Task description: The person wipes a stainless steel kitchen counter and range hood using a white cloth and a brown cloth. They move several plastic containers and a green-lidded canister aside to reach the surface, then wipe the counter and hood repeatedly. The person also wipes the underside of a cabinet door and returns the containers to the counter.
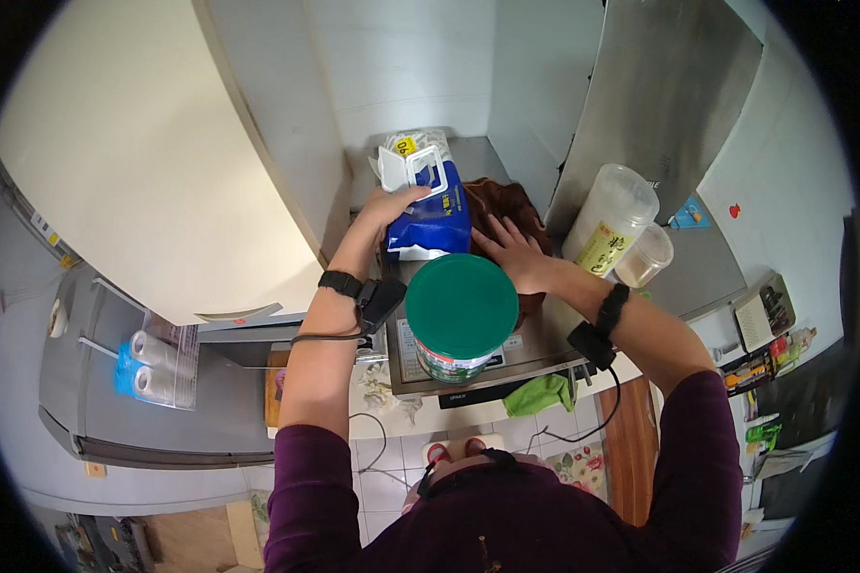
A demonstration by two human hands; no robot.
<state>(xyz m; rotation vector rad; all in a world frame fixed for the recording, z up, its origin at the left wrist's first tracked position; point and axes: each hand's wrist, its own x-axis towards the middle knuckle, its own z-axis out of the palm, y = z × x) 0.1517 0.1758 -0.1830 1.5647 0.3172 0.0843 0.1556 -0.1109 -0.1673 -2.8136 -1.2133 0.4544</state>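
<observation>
A blue and white pack of wet wipes [430,215] lies on a stainless-steel top [541,351], its white plastic lid [395,170] flipped up. My left hand [394,206] grips the pack's left side, thumb on top near the opening and the other fingers mostly hidden. Against the pack's right side is a crumpled brown bag or cloth [505,197]. My right hand [519,254] rests on it with fingers spread. Nearest me, between my forearms, stands a canister with a green lid [461,304], which hides part of the steel top.
A tall clear plastic jar [613,208] with a yellow label and a smaller tub [645,256] stand at right, beside a steel panel [659,100]. A cream cabinet door [150,157] rises at left. A green cloth [541,395] hangs below the front edge. Cables trail from both wrist bands.
</observation>
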